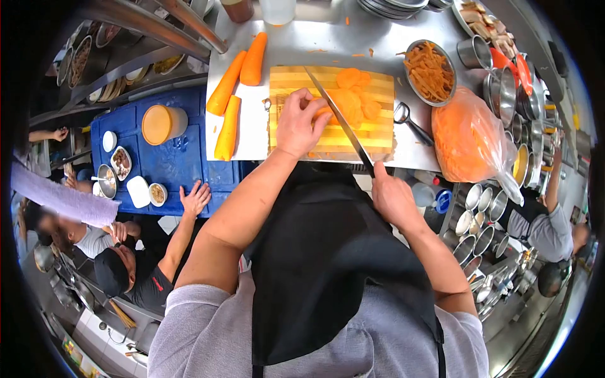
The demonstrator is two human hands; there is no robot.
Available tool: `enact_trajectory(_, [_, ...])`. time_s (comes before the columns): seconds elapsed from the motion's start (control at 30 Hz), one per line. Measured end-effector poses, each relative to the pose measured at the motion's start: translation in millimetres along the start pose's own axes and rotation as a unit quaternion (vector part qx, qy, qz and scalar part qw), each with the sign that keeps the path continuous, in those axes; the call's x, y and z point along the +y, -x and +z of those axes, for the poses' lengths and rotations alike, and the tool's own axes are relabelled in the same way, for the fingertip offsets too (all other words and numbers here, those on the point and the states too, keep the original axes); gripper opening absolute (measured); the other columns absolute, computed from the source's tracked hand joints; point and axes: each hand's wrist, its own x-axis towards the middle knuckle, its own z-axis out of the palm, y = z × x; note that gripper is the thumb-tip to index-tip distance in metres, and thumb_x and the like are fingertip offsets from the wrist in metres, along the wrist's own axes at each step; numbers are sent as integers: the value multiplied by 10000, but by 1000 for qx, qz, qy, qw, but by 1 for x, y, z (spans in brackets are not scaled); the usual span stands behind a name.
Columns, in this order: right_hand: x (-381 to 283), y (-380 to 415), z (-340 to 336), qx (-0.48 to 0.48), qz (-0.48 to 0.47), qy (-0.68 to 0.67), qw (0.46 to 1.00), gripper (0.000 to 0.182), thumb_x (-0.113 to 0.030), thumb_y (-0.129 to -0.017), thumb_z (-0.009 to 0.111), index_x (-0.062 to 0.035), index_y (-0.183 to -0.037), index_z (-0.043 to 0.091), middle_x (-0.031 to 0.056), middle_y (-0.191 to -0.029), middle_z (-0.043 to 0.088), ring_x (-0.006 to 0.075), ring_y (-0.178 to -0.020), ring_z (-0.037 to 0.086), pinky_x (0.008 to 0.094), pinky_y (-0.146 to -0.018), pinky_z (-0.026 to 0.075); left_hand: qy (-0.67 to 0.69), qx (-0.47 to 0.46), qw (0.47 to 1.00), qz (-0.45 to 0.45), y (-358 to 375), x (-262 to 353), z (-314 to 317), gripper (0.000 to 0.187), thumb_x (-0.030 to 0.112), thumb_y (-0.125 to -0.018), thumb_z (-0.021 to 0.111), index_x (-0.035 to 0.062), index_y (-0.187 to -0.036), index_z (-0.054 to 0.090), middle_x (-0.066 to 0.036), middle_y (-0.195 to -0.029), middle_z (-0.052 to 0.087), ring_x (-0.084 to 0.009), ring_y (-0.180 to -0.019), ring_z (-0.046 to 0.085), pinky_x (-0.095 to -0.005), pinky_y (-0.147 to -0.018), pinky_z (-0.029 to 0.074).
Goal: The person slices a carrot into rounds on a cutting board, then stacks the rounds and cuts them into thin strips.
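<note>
My right hand (394, 196) is closed around the dark handle of a kitchen knife (343, 123). Its long blade slants up and left across a striped wooden cutting board (287, 80). On the board, my left hand (301, 123) has its fingers curled close to the blade, on a piece of carrot mostly hidden by them. Thin carrot slices (354, 106) lie overlapped to the right of the blade. Whole peeled carrots (225, 82) rest on the steel counter left of the board. A peeler (413, 123) lies on the right side.
A metal bowl of carrot strips (430, 72) and a plastic bag of shredded carrot (469, 138) stand at the right. At left, a blue surface (201, 104) bears an orange-lidded tub (161, 124) and small bowls. A co-worker's hand (195, 198) rests there. Another person stands far right.
</note>
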Motion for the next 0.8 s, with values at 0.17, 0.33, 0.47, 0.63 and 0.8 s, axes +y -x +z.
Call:
enact_trajectory(0.17, [-10,26,-16,-15,16,-26,999,142,-40,-935,507,-24,-1029,402,279,-721,646,508,-740,644,618,-674,477,-4,-9,1000,-18,0,2,-2,286,156,-817,803,98,-1078,699,-120,-1103,517,-299,-969,568,-393,-847,512])
enact_trajectory(0.33, [-9,34,-18,-23,26,-11,999,148,-46,-929,510,-28,-1024,397,271,-716,646,510,-729,640,615,-666,479,2,4,1000,-2,0,1,-1,287,145,-809,807,99,-1071,697,-120,-1102,520,-298,-960,568,-390,-841,513])
enact_trajectory(0.47, [-5,29,-11,-31,36,1,999,147,-45,-924,504,-28,-1024,399,269,-735,655,506,-744,648,607,-677,490,5,2,1000,1,0,-2,-1,287,141,-809,807,102,-1069,694,-118,-1103,523,-301,-956,568,-389,-837,513])
enact_trajectory(0.63, [6,-21,32,-14,15,-5,1000,145,-50,-925,488,-22,-1041,407,285,-779,666,496,-770,659,600,-690,499,1,8,1000,7,0,-1,1,279,143,-813,805,104,-1066,691,-117,-1101,523,-300,-958,568,-391,-840,512])
enact_trajectory(0.8, [5,-18,14,14,-5,-3,1000,137,-44,-927,475,-23,-1046,410,275,-772,665,491,-770,659,601,-687,496,6,-3,1000,-4,0,0,-1,301,153,-820,809,103,-1088,681,-120,-1101,517,-302,-971,567,-398,-860,510])
